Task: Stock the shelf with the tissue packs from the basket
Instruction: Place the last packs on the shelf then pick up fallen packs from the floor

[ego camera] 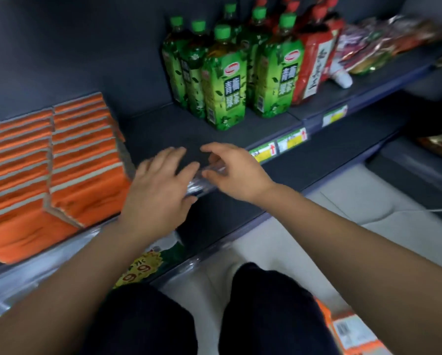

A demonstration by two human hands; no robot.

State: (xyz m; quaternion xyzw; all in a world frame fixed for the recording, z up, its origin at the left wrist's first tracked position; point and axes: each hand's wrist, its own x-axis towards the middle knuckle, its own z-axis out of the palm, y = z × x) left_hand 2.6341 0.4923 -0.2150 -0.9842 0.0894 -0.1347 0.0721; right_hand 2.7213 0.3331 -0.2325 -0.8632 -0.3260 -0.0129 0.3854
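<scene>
Orange tissue packs [58,160] stand in two rows on the left of the dark shelf [163,129]. My left hand [161,188] hovers with fingers spread just right of the packs, over the shelf's front edge, holding nothing. My right hand [230,170] is beside it, fingers loosely bent above the clear plastic price rail [202,180], also holding nothing. More orange tissue packs [353,331] lie at the bottom right by my knee; the basket itself is not visible.
Green tea bottles [225,80] and red-labelled bottles [314,60] stand on the shelf to the right, with snack bags [373,47] beyond. Bare shelf lies between packs and bottles. Yellow price tags [278,147] line the edge. My dark-trousered knees [266,303] are below.
</scene>
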